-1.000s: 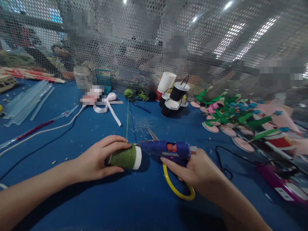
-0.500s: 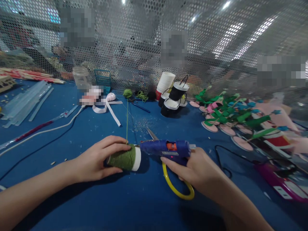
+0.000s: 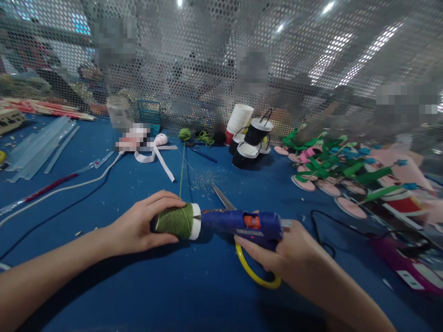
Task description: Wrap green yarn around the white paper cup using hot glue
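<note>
My left hand (image 3: 138, 226) is wrapped round a paper cup wound with green yarn (image 3: 176, 221), lying on its side on the blue table (image 3: 145, 290). A strand of green yarn (image 3: 182, 170) runs from the cup to a small yarn ball (image 3: 184, 134) at the back. My right hand (image 3: 287, 256) grips a blue hot glue gun (image 3: 242, 222), its nozzle touching the cup's white rim. Scissors with a yellow handle (image 3: 254, 274) lie under the gun.
Black and white paper cups (image 3: 251, 138) stand in the middle back before a perforated metal screen (image 3: 207, 55). Green and pink craft flowers (image 3: 332, 163) crowd the right. Clear glue sticks (image 3: 38, 145), a white cable (image 3: 69, 186) and white ribbon (image 3: 157, 157) lie left.
The cup has been turned and shifted slightly left and up in my left hand. My right hand with the glue gun has drawn a little to the right, nozzle still at the rim.
</note>
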The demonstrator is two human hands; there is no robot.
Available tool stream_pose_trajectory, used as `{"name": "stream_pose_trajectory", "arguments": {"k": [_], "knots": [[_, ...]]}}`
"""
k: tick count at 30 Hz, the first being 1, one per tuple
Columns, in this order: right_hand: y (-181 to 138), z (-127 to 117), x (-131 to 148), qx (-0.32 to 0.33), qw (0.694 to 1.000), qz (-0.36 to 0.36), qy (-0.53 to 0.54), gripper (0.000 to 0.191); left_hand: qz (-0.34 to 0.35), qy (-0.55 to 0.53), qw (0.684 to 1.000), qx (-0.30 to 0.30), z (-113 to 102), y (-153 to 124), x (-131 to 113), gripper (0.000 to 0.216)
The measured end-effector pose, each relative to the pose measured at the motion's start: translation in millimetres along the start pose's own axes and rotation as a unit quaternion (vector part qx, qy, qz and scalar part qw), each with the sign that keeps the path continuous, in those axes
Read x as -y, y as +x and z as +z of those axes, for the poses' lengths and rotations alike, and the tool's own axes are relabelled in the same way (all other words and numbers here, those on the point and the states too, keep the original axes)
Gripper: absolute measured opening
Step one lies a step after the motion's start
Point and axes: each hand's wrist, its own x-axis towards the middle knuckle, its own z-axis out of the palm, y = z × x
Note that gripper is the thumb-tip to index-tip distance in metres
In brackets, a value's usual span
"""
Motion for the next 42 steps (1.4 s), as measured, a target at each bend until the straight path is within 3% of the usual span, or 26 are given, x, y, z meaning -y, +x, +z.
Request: {"name": "stream_pose_trajectory", "arguments": {"k": [4, 10, 14, 29, 42], "knots": [[-2, 5, 1, -0.040, 0.999, 0.007, 0.016, 0.015, -0.013, -0.004, 1.000, -0.011, 1, 1, 2, 0.047], [-2, 5, 2, 0.013, 0.998, 0.006, 0.056, 0.013, -0.045, 0.009, 0.999, -0.014, -1, 1, 1, 0.047], [-3, 7, 1, 0.005, 0.999, 0.004, 0.053, 0.018, -0.049, 0.009, 0.999, -0.016, -2, 2, 0, 0.045], [11, -1, 0, 0.036, 0.996, 0.080, 0.015, 0.016, 0.056, 0.058, 0.997, -0.001, 3, -3, 0, 0.042], [11, 6, -2, -0.005, 0.997, 0.073, 0.036, 0.033, 0.066, 0.076, 0.995, 0.016, 0, -1, -5, 0.040]]}}
